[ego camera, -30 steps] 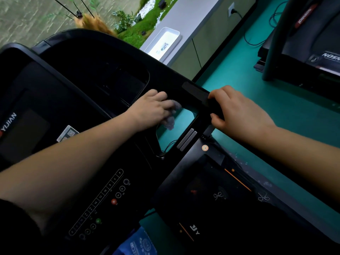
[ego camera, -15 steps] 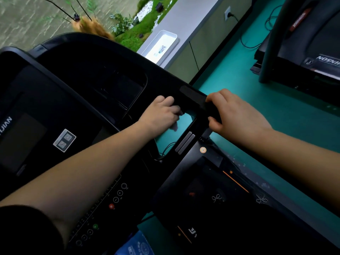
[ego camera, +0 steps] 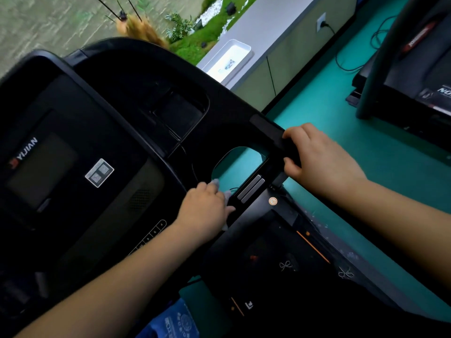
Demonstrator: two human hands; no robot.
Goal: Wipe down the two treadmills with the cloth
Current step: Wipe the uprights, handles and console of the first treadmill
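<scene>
A black treadmill console (ego camera: 80, 152) fills the left and middle of the head view, its running deck (ego camera: 275, 259) below. My left hand (ego camera: 205, 213) presses a pale cloth (ego camera: 216, 184) onto the near frame of the console's handle opening; only scraps of cloth show around the fingers. My right hand (ego camera: 317, 157) grips the black handlebar (ego camera: 271, 132) on the console's right side. A second black treadmill (ego camera: 415, 69) stands at the far right on the green floor.
The green floor (ego camera: 353, 181) runs between the two treadmills. A white tray (ego camera: 229, 59) lies on a grey counter (ego camera: 275, 23) at the back. A black cable (ego camera: 351, 47) hangs from a wall socket. A blue bag (ego camera: 175, 320) sits below the console.
My left hand has slid with the cloth from the far side of the handle opening down to its near edge. My right hand has kept its grip on the handlebar.
</scene>
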